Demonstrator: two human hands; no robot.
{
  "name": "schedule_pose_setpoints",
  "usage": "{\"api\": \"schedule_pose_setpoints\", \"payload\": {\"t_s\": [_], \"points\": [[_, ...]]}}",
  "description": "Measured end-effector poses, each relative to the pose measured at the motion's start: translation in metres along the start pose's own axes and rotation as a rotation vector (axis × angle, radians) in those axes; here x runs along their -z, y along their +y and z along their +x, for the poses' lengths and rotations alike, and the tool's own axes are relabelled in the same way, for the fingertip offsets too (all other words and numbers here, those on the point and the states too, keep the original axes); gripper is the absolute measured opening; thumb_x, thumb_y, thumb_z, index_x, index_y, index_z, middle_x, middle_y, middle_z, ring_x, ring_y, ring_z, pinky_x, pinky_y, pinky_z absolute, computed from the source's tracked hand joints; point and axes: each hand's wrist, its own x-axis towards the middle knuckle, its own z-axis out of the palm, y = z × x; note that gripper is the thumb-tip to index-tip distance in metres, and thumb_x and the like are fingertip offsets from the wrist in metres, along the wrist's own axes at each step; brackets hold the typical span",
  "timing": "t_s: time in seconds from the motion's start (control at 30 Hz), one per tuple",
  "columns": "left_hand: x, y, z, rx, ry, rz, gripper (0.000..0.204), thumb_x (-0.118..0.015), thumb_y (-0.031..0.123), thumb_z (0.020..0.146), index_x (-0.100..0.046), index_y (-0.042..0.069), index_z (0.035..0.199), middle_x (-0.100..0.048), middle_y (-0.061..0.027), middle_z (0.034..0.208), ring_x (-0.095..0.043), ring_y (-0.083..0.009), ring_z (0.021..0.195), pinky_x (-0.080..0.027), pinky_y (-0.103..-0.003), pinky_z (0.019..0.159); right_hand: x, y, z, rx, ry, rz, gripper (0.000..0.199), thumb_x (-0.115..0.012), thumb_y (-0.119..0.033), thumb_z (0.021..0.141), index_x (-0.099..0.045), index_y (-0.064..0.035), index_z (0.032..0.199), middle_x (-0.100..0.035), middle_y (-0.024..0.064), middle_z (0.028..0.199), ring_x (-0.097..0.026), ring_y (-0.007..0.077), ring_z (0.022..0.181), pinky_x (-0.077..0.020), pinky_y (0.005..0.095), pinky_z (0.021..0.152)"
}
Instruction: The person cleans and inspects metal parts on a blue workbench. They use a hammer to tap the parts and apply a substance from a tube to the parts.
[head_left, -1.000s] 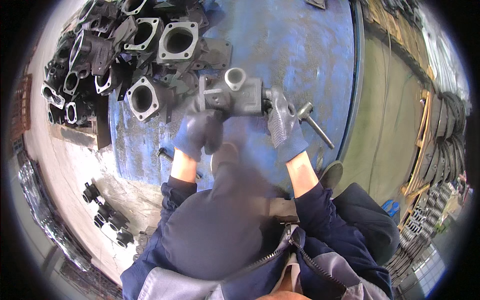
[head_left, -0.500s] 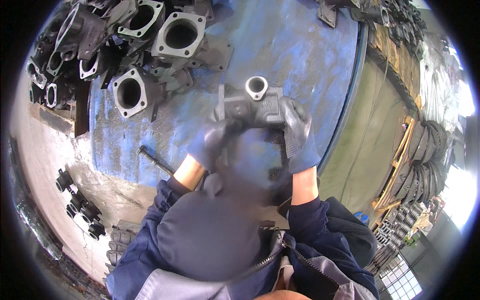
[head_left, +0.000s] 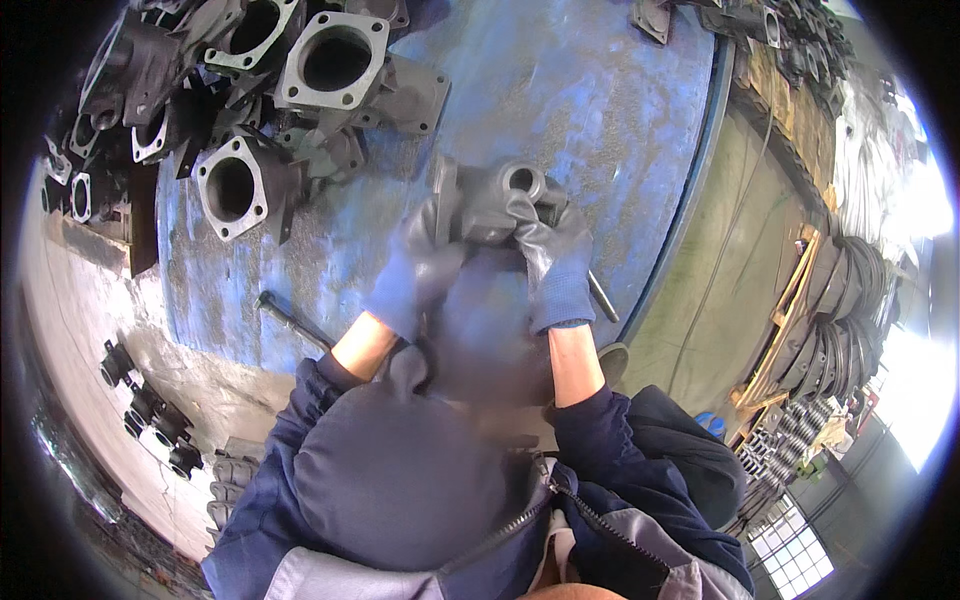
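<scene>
A dark grey metal casting [head_left: 482, 212] is held over the blue worktable [head_left: 500, 90], between both hands. It has a flange on its left end and a round opening at the upper right. My left hand [head_left: 427, 258], in a dark-coated blue glove, is closed round the flanged end, its fingers partly blurred. My right hand [head_left: 548, 245], gloved alike, grips the other end just below the round opening. A thin metal rod [head_left: 603, 297] lies beside the right wrist. To the left of my left forearm is a dark bar-like tool [head_left: 290, 318], partly hidden by the arm.
Several similar castings with square flanges [head_left: 233, 188] are piled at the table's far left. More castings [head_left: 790, 30] sit at the far right. Small dark parts [head_left: 150, 405] lie on the floor at left. A wooden pallet [head_left: 785, 320] with stacked parts stands right of the table.
The casting has been turned, so its round opening faces another way. My right hand has shifted left and its fingers now lie higher on it. The rod by my right wrist has come into sight.
</scene>
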Motion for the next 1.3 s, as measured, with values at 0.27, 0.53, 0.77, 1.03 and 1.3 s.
{"api": "schedule_pose_setpoints", "payload": {"t_s": [0.27, 0.53, 0.77, 1.03, 1.3], "points": [[0.005, 0.004, 0.005, 0.245, -0.006, -0.250, 0.042, -0.065, 0.002, 0.078, -0.060, 0.002, 0.120, -0.068, -0.0076, 0.100, -0.062, -0.0135, 0.091, -0.052, -0.030, 0.077, 0.012, 0.004, 0.010, -0.192, -0.161, 0.250, 0.038, -0.073, -0.032, 0.090, -0.065, 0.0002, 0.107, -0.068, 0.0153, 0.104, -0.061, 0.0199, 0.093, -0.0479, 0.0375, 0.087], [0.004, 0.018, 0.016, 0.198, 0.022, -0.081, 0.044, -0.062, -0.003, 0.080, -0.057, 0.001, 0.123, -0.066, -0.0054, 0.104, -0.061, -0.0126, 0.094, -0.052, -0.029, 0.079, 0.018, 0.013, 0.021, 0.402, -0.105, 0.211, 0.029, -0.071, -0.015, 0.089, -0.064, -0.0027, 0.114, -0.067, 0.0049, 0.105, -0.062, 0.0091, 0.087, -0.0497, 0.0231, 0.067], [0.000, -0.007, 0.023, -0.218, 0.130, -0.489, 0.051, -0.067, 0.006, 0.087, -0.048, 0.000, 0.134, -0.064, -0.0145, 0.116, -0.063, -0.0213, 0.110, -0.049, -0.032, 0.095, 0.012, -0.097, 0.049, 0.032, -0.248, 0.700, 0.025, -0.061, -0.028, 0.093, -0.066, -0.0074, 0.107, -0.066, 0.0078, 0.092, -0.062, 0.0269, 0.088, -0.0509, 0.0408, 0.083], [-0.001, -0.019, 0.010, -0.210, 0.096, -0.239, 0.050, -0.065, 0.001, 0.086, -0.051, 0.003, 0.134, -0.063, -0.0121, 0.122, -0.061, -0.0208, 0.114, -0.050, -0.032, 0.095, -0.044, -0.174, 0.124, 0.991, 0.207, -0.830, 0.025, -0.064, -0.024, 0.086, -0.068, -0.0132, 0.108, -0.069, 0.0146, 0.101, -0.063, 0.0302, 0.104, -0.0507, 0.0439, 0.090], [0.039, 0.064, 0.050, -0.779, 0.310, 0.446, 0.044, -0.065, 0.007, 0.085, -0.059, 0.003, 0.128, -0.064, -0.0167, 0.123, -0.062, -0.0267, 0.114, -0.048, -0.039, 0.099, -0.064, -0.168, 0.155, 1.223, -0.122, -0.911, 0.038, -0.055, -0.015, 0.086, -0.061, -0.0100, 0.123, -0.068, 0.0140, 0.114, -0.061, 0.0292, 0.115, -0.0323, 0.0388, 0.115]]}}
